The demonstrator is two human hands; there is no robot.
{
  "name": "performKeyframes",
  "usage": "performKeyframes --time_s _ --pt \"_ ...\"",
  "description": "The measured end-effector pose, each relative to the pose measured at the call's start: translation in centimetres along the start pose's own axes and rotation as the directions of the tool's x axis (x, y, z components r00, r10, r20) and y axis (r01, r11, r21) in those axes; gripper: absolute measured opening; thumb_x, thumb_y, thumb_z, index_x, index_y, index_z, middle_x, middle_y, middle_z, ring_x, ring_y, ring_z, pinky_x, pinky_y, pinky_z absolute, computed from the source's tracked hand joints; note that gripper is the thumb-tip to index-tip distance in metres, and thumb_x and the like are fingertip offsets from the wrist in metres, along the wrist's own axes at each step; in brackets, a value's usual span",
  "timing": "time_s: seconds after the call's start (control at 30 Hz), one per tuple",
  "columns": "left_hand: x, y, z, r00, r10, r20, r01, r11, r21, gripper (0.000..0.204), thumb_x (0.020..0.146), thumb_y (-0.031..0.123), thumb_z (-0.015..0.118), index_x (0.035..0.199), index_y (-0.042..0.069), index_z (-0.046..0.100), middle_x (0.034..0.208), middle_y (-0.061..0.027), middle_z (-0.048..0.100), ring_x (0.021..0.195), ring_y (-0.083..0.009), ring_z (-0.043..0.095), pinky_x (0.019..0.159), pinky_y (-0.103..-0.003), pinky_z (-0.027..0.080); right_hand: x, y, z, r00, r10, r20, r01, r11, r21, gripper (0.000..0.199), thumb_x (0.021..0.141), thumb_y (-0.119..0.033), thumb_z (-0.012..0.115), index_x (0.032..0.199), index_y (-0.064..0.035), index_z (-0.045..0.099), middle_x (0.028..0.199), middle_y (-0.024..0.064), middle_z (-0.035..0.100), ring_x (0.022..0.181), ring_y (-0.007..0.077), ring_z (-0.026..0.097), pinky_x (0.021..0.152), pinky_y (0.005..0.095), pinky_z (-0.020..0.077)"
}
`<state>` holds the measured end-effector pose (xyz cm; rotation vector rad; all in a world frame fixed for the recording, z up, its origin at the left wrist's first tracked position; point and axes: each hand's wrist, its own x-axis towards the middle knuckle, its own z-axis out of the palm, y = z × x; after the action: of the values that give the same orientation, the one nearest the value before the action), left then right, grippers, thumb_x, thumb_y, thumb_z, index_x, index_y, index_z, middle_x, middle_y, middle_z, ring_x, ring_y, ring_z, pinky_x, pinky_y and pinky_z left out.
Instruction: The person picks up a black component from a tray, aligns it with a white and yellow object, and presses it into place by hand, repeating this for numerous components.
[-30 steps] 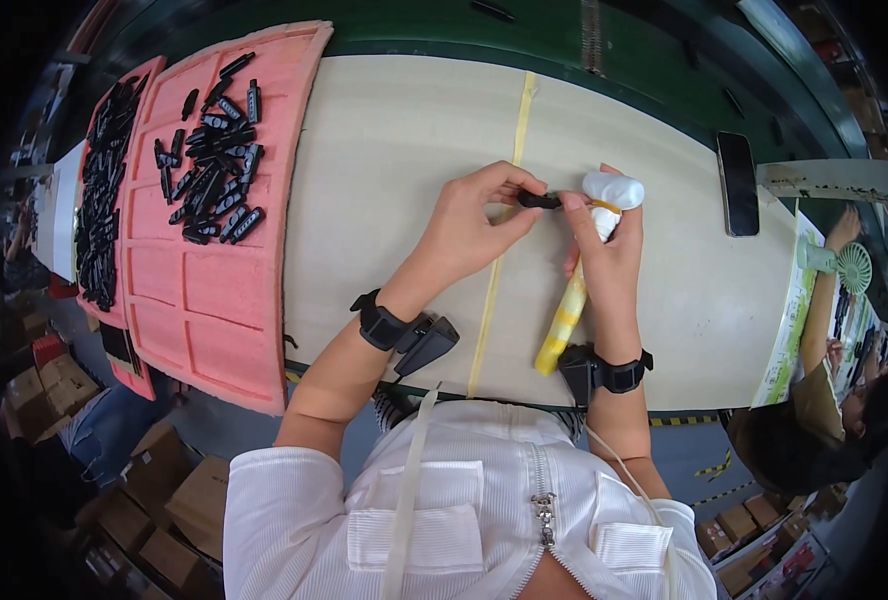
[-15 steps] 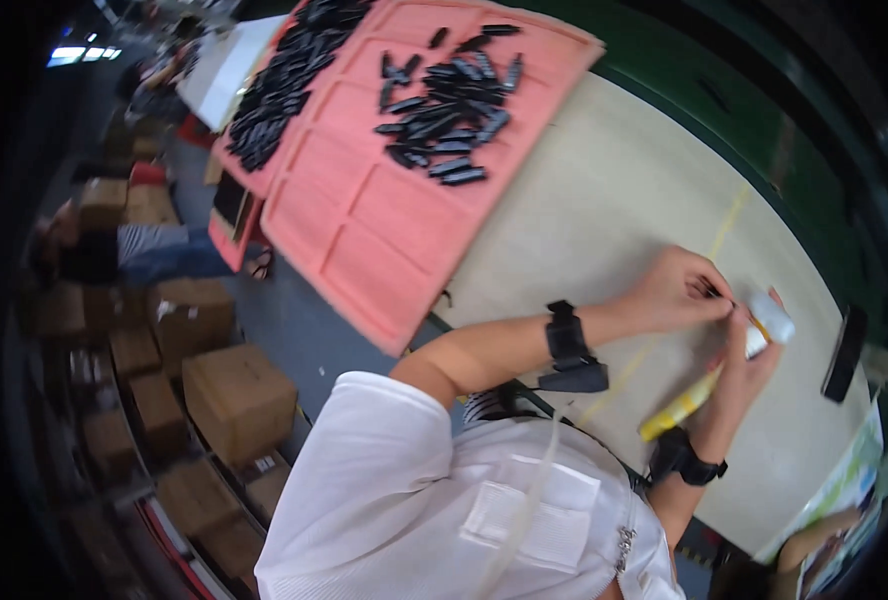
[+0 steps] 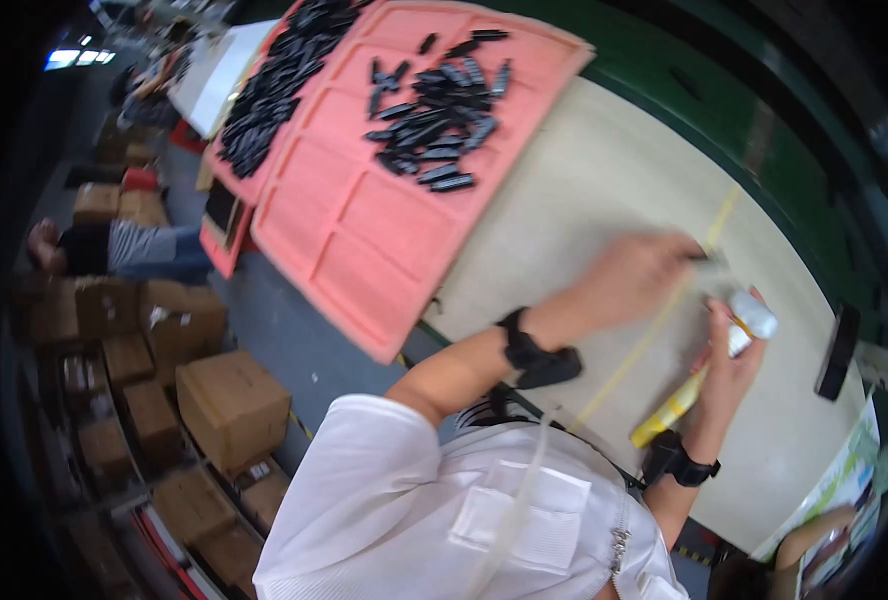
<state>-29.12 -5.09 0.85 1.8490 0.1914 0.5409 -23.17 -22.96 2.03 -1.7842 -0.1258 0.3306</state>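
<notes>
My left hand (image 3: 649, 268), smeared by motion, is over the pale table with a small black piece (image 3: 699, 255) at its fingertips. The piece's exact shape is blurred. Farther right, my right hand (image 3: 734, 355) is closed around a white, shiny bundle (image 3: 752, 316) with an orange band round it. Below that hand a yellow-and-white tube-shaped thing (image 3: 666, 418) sticks out toward me; whether it is one piece with the bundle I cannot tell. The two hands are apart. Many slim black plastic pieces (image 3: 434, 125) lie loosely heaped on a pink tray (image 3: 354, 265) at the far left.
More black pieces (image 3: 274, 95) cover a second pink surface beyond. A dark bar-shaped object (image 3: 839, 352) rests at the table's right edge. Cardboard boxes (image 3: 232, 405) stand on the left, near another person (image 3: 129, 245). At the lower right shows another person's arm (image 3: 814, 535).
My left hand has pulled away from the bundle, up and to the left, taking the small black piece along. My right hand still grips the bundle. The whole view has shifted slightly.
</notes>
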Motion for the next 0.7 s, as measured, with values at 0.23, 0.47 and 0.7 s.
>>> performKeyframes --time_s 0.23,0.47,0.7 --pt "3.9 -2.4 -12.1 0.533 -0.534 -0.656 -0.048 0.755 -0.654 0.037 0.106 0.028 0.052 0.128 -0.002 0.057 0.122 -0.0166 0.068 0.090 -0.0238 0.072 0.073 -0.030 0.060 0.6 0.0 -0.4 0.998 0.049 0.032 -0.052 0.995 0.083 0.058 0.095 -0.020 0.072 0.143 -0.0040 0.045 0.095 0.0033 0.067 0.057 0.0050 0.052 0.044 0.0206 0.0423" --pt "14.5 -7.5 -9.8 0.988 0.077 -0.133 -0.061 0.991 0.119 0.033 0.093 0.007 0.065 0.126 0.002 0.066 0.124 -0.0161 0.067 0.105 -0.0232 0.069 0.083 -0.030 0.058 0.0 0.4 -1.0 0.993 0.071 0.093 -0.083 0.988 0.129 0.055 0.095 -0.020 0.071 0.141 -0.0040 0.045 0.094 0.0041 0.066 0.054 0.0059 0.051 0.044 0.0214 0.0432" --pt "23.0 -10.5 -7.3 0.986 0.098 0.137 -0.169 0.527 0.833 0.031 0.088 0.006 0.069 0.118 0.001 0.070 0.110 -0.0169 0.072 0.103 -0.0205 0.070 0.088 -0.031 0.056 0.1 0.8 -1.3 0.991 0.089 0.100 -0.103 0.985 0.141 0.055 0.096 -0.020 0.069 0.141 -0.0039 0.043 0.095 0.0049 0.066 0.052 0.0073 0.051 0.044 0.0221 0.0435"
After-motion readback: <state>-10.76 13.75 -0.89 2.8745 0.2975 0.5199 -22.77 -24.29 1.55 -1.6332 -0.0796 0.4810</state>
